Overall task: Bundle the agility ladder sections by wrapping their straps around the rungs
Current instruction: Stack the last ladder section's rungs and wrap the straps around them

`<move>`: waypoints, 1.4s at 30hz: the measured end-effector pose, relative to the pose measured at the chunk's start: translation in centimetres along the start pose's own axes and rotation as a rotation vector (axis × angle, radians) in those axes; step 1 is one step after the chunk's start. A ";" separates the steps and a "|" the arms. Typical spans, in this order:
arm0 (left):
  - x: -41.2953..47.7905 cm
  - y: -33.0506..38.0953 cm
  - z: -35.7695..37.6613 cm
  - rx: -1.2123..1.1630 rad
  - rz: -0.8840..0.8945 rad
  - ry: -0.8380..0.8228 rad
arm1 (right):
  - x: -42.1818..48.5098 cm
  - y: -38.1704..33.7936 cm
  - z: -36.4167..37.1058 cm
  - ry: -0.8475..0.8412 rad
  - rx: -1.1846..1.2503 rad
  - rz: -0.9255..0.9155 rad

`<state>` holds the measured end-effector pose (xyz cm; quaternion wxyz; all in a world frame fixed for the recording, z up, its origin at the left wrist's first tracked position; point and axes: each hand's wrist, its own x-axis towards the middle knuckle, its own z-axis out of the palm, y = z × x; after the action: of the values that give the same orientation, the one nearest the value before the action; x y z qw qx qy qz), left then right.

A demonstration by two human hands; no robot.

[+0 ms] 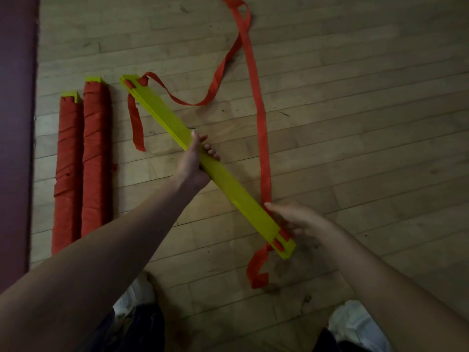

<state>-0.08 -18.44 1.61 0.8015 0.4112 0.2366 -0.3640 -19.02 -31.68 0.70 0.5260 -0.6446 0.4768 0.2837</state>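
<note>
So the stack of yellow rungs [167, 115] is held up slantwise over the wood floor [355, 97]. The left grip [195, 161] is wrapped around the stack's middle. The right grip [299, 222] is at the near end by the slots, fingers mostly stretched out. It's blurry, so I can't tell if it's pinching the long red strap [260, 110] that trails away across the floor. Two wrapped bundles [95, 153] lie side by side on the left, next to a dark red mat [15, 123].

Two wrapped bundles [94, 158] lie side by side, left of the rungs [172, 123].
</note>
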 end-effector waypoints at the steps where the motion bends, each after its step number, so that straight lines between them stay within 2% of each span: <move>1: 0.1 0.0 0.0 -0.008 0.009 0.000 | -0.2 0.1 -0.1 -0.037 0.016 0.016; 3: 0.3 0.2 -0.1 -0.027 0.020 0.001 | -0.6 -0.1 -0.1 -0.108 0.070 0.018; 6: 0.3 0.2 -0.2 -0.014 0.017 0.020 | -0.6 -0.7 0.1 -0.249 0.383 0.043; 8: 0.1 0.2 -0.3 0.028 -0.003 0.028 | -0.4 -1.4 -0.1 -0.207 0.617 0.051; 10: 0.0 0.0 -0.5 0.078 -0.015 0.037 | -0.2 -2.1 -0.5 -0.139 0.732 -0.029; 14: -0.2 -0.8 -0.9 0.207 -0.030 0.039 | -0.6 -3.7 -1.6 -0.116 0.701 -0.182; 17: -1.0 -2.2 -0.9 0.317 -0.050 0.009 | -0.7 -5.6 -2.9 -0.059 0.788 -0.273; 22: -2.7 -3.7 -1.1 0.414 -0.129 -0.091 | -0.4 -8.4 -4.9 -0.096 0.856 -0.393; 30: -4.5 -3.8 -0.1 0.429 -0.309 -0.310 | 0.5 -11.2 -5.4 -0.109 0.671 -0.476; 36: -5.8 -4.8 -0.3 0.594 -0.335 -0.380 | 0.7 -14.1 -5.7 -0.117 0.765 -0.579; 42: -6.3 -5.1 -0.4 0.685 -0.502 -0.524 | 0.5 -16.8 -6.4 -0.033 0.800 -0.665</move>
<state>-8.06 -17.72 3.22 0.5406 0.4760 -0.0144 -0.6935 -4.36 -38.05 8.95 0.8004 -0.5053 0.3090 -0.0929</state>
